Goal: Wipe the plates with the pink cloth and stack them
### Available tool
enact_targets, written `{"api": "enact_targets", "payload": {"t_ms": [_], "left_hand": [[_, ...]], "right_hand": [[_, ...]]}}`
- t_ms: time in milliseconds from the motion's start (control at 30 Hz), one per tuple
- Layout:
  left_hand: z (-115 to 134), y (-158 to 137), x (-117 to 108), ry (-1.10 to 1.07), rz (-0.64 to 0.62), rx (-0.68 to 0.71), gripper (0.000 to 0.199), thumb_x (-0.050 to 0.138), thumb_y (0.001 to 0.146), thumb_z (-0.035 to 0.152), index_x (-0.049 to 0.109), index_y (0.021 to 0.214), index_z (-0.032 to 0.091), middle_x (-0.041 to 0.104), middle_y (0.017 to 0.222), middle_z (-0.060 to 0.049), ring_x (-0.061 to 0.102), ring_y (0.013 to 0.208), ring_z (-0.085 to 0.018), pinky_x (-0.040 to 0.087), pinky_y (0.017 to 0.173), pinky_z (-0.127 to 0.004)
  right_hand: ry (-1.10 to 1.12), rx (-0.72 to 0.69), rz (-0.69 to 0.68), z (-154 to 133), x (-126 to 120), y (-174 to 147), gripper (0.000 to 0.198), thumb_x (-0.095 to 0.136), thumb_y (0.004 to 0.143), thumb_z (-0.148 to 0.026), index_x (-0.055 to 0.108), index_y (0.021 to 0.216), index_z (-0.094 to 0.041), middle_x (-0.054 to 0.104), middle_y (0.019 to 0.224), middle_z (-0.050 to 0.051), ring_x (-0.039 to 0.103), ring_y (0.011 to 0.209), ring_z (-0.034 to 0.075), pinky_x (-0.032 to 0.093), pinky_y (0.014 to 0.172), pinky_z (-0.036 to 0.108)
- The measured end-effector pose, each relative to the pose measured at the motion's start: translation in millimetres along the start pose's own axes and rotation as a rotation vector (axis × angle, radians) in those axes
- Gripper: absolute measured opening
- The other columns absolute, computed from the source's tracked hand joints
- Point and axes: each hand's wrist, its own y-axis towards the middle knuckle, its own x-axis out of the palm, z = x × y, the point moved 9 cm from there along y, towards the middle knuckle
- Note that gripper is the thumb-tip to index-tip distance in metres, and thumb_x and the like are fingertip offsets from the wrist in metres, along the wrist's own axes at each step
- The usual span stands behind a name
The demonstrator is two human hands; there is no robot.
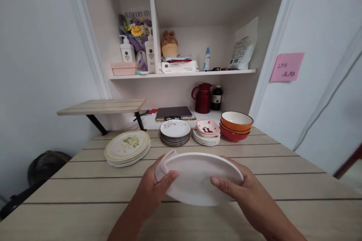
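Observation:
A white plate (199, 180) is held tilted above the table's near middle, its underside or face plain and unmarked. My left hand (155, 180) pinches the plate's left rim through a folded pale pink cloth (166, 162), with the thumb lying over the edge. On the opposite side, my right hand (240, 186) grips the right rim, its thumb resting on the plate's surface and its fingers hidden behind. Beyond the plate stand a stack of dark-rimmed plates (175, 130) and a stack of small dishes (207, 130).
Yellow-rimmed plates (127, 147) are stacked at the left, near a small raised wooden shelf (102, 106). Orange and red bowls (236, 124) are stacked at the back right. A red jug (203, 98) and a dark laptop (174, 113) lie behind on the white ledge.

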Motion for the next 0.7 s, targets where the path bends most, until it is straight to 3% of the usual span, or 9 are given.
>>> {"api": "enact_targets", "payload": {"t_ms": [133,300,367,467,567,700], "left_hand": [[-1.1,2.2,1.5,0.060,-0.067,0.026,0.051,0.066,0.078,0.050,0.064,0.119,0.019,0.072,0.105,-0.007,0.064,0.092,-0.023,0.051,0.081,-0.030],[9.2,4.1,-4.7,0.203,-0.028,0.138,0.042,0.065,0.080,0.046,0.068,0.113,0.021,0.069,0.110,-0.008,0.061,0.102,-0.025,0.046,0.093,-0.033],[11.1,3.1,-8.6,0.252,0.005,0.182,0.038,0.065,0.079,0.044,0.070,0.110,0.022,0.067,0.115,-0.008,0.059,0.108,-0.027,0.042,0.099,-0.036],[10.6,-0.7,-10.3,0.310,-0.009,0.252,0.033,0.065,0.079,0.036,0.071,0.110,0.025,0.063,0.126,-0.008,0.053,0.119,-0.030,0.036,0.105,-0.040],[12.3,-6.5,-1.5,0.393,-0.122,0.340,0.035,0.061,0.078,0.025,0.071,0.112,0.030,0.063,0.127,-0.006,0.049,0.124,-0.031,0.034,0.108,-0.044],[11.8,-6.4,6.7,0.436,-0.194,0.297,0.046,0.062,0.073,0.016,0.069,0.115,0.032,0.060,0.132,-0.004,0.045,0.129,-0.032,0.030,0.110,-0.046]], "right_hand": [[-0.134,-0.039,0.037,-7.3,-2.0,-0.9,0.028,0.066,0.080,-0.043,0.070,0.100,-0.024,0.068,0.084,0.002,0.061,0.077,0.019,0.049,0.064,0.028],[-0.439,-0.331,0.328,-34.1,-16.8,-12.0,0.023,0.071,0.076,-0.038,0.073,0.098,-0.030,0.072,0.106,0.003,0.064,0.100,0.025,0.052,0.084,0.033],[-0.495,-0.396,0.368,-37.2,-17.5,-15.9,0.022,0.070,0.078,-0.036,0.073,0.099,-0.033,0.072,0.108,0.002,0.064,0.104,0.025,0.052,0.088,0.034],[-0.528,-0.436,0.311,-37.9,-13.8,-16.2,0.020,0.066,0.081,-0.031,0.073,0.099,-0.033,0.074,0.103,0.002,0.067,0.098,0.023,0.054,0.086,0.035],[-0.539,-0.493,0.154,-41.9,-2.7,-15.8,0.019,0.064,0.082,-0.027,0.073,0.097,-0.031,0.076,0.097,0.002,0.069,0.091,0.022,0.055,0.080,0.031],[-0.492,-0.387,0.077,-34.7,2.5,-12.5,0.012,0.063,0.082,-0.031,0.074,0.086,-0.028,0.074,0.083,0.001,0.067,0.075,0.019,0.051,0.067,0.025]]}}
